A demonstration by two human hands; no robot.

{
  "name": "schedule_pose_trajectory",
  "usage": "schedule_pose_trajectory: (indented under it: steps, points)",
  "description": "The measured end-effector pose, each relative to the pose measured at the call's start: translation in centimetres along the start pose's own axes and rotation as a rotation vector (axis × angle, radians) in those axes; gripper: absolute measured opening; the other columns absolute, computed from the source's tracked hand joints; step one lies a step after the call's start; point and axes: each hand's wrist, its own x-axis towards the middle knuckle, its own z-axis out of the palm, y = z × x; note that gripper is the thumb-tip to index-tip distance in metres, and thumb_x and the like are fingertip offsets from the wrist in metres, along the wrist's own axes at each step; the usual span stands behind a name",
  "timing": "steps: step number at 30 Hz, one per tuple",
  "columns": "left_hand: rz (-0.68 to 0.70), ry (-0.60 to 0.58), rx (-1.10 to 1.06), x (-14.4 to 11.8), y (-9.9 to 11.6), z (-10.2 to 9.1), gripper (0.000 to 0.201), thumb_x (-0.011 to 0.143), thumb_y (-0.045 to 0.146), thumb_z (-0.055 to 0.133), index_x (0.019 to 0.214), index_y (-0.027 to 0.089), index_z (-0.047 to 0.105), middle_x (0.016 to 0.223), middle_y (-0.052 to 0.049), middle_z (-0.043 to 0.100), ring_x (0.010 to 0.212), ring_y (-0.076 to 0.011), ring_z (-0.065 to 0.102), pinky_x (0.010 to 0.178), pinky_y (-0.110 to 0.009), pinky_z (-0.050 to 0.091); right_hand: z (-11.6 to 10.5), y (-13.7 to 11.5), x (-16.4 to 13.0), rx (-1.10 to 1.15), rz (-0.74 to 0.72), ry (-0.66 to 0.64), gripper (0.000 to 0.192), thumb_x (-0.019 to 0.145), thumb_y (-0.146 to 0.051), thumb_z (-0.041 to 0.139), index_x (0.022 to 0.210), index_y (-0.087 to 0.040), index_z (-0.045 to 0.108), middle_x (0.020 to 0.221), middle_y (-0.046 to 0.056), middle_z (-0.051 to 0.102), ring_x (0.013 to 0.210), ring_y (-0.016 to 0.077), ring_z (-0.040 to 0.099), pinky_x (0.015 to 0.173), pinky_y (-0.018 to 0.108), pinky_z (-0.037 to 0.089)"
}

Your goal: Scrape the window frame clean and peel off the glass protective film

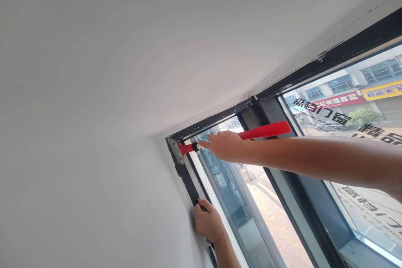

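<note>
My right hand [223,145] is wrapped round the long red handle of a scraper [270,130], whose arm stretches in from the right. The scraper's grey metal head [176,152] lies against the black strip [189,184] at the upper corner of the window, where wall and ceiling meet. Lower down the same strip, my left hand [209,222] is closed at the wall edge. Something dark shows between its thumb and fingers, and a small dark and metallic part sticks out below; I cannot tell what it is.
A white wall [78,209] and ceiling [176,37] fill the left and top. Dark window frames [301,201] with glass panes stand at the right, lettering on the glass. A black band [333,52] with flaked spots runs along the ceiling edge, near a crack [370,11].
</note>
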Motion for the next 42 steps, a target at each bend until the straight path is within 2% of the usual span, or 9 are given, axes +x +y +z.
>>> schedule_pose_trajectory:
  steps: [4, 11, 17, 22, 26, 31, 34, 42]
  points:
    - [0.003, 0.029, 0.002, 0.0, -0.1, 0.1, 0.046, 0.091, 0.044, 0.029, 0.064, 0.016, 0.053, 0.059, -0.009, 0.056, 0.048, -0.0159, 0.043, 0.046, -0.026, 0.024, -0.6, -0.3, 0.2, -0.189, -0.011, -0.073, 0.073, 0.087, -0.014, 0.049, 0.151, -0.025, 0.016, 0.108, 0.009, 0.062, 0.071, 0.0231, 0.061, 0.049, 0.029, 0.047]
    - [-0.001, 0.027, 0.008, -0.1, 0.0, 0.0, 0.047, 0.091, 0.044, 0.030, 0.067, 0.015, 0.057, 0.059, -0.009, 0.057, 0.048, -0.0163, 0.044, 0.046, -0.026, 0.025, -0.5, -0.2, 0.6, -0.139, -0.027, -0.066, 0.070, 0.087, -0.016, 0.044, 0.151, -0.022, 0.018, 0.109, 0.012, 0.061, 0.074, 0.0258, 0.060, 0.046, 0.031, 0.044]
    - [0.010, 0.020, 0.035, 0.0, -0.4, 0.2, 0.047, 0.092, 0.043, 0.030, 0.069, 0.014, 0.058, 0.061, -0.009, 0.059, 0.050, -0.0169, 0.047, 0.046, -0.025, 0.027, -0.7, -0.1, 0.6, -0.153, -0.022, -0.086, 0.070, 0.086, -0.014, 0.042, 0.152, -0.022, 0.017, 0.108, 0.012, 0.062, 0.069, 0.0245, 0.059, 0.043, 0.030, 0.041]
    - [0.017, 0.039, 0.054, -0.1, -0.3, 0.4, 0.046, 0.092, 0.043, 0.030, 0.067, 0.014, 0.056, 0.061, -0.009, 0.058, 0.048, -0.0160, 0.045, 0.045, -0.025, 0.025, -0.5, 0.3, 0.5, -0.188, -0.047, -0.053, 0.070, 0.087, -0.014, 0.041, 0.152, -0.024, 0.016, 0.105, 0.011, 0.062, 0.067, 0.0235, 0.058, 0.044, 0.031, 0.041]
    - [-0.010, 0.008, 0.051, -0.1, -0.2, 0.3, 0.045, 0.091, 0.042, 0.030, 0.064, 0.015, 0.053, 0.058, -0.008, 0.056, 0.047, -0.0156, 0.043, 0.045, -0.025, 0.024, -0.7, 0.4, 0.4, -0.173, -0.026, 0.002, 0.068, 0.087, -0.015, 0.041, 0.151, -0.024, 0.019, 0.104, 0.011, 0.062, 0.064, 0.0220, 0.057, 0.041, 0.029, 0.039]
    - [-0.022, -0.025, 0.055, 0.0, -0.1, 0.1, 0.046, 0.092, 0.041, 0.029, 0.068, 0.014, 0.056, 0.063, -0.009, 0.059, 0.051, -0.0169, 0.047, 0.047, -0.026, 0.027, -1.5, -0.4, 0.5, -0.187, -0.043, -0.041, 0.068, 0.086, -0.014, 0.045, 0.150, -0.021, 0.023, 0.102, 0.012, 0.062, 0.067, 0.0226, 0.058, 0.045, 0.030, 0.041]
    - [-0.021, -0.022, 0.051, 0.0, 0.0, 0.1, 0.047, 0.092, 0.042, 0.029, 0.066, 0.014, 0.057, 0.062, -0.008, 0.059, 0.050, -0.0167, 0.046, 0.046, -0.025, 0.027, -1.7, -0.7, 0.3, -0.197, -0.048, -0.016, 0.065, 0.087, -0.015, 0.045, 0.150, -0.020, 0.025, 0.100, 0.012, 0.062, 0.068, 0.0219, 0.058, 0.046, 0.030, 0.043]
    - [0.015, 0.010, 0.046, -0.1, -0.2, 0.2, 0.045, 0.092, 0.040, 0.030, 0.065, 0.015, 0.054, 0.059, -0.006, 0.057, 0.049, -0.0162, 0.045, 0.044, -0.024, 0.026, -0.1, -1.1, 0.5, -0.216, -0.033, 0.014, 0.071, 0.085, -0.015, 0.048, 0.151, -0.020, 0.021, 0.098, 0.012, 0.062, 0.064, 0.0208, 0.055, 0.043, 0.029, 0.040]
